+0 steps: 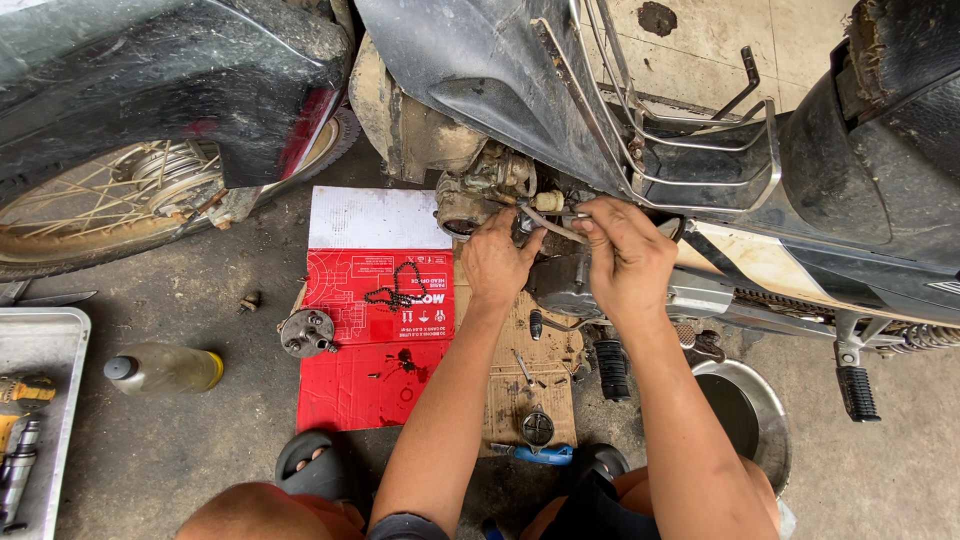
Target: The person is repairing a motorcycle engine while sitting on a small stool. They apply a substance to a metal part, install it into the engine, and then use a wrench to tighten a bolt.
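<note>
Knees and a black sandal (312, 462) frame the bottom of the view, with both forearms reaching up toward the motorbike's engine (560, 285). His left hand (497, 265) is curled at the carburettor (478, 195), fingers closed around a part I cannot make out. His right hand (626, 258) pinches a thin pale hose (550, 227) between thumb and fingers, just beside the carburettor. Below them lie a red carton (375, 340) carrying a small chain (396, 288) and a round metal part (306, 332). A bottle (165, 368) lies left, near a tool tray (45, 345); a steel bowl (765, 400) sits right.
</note>
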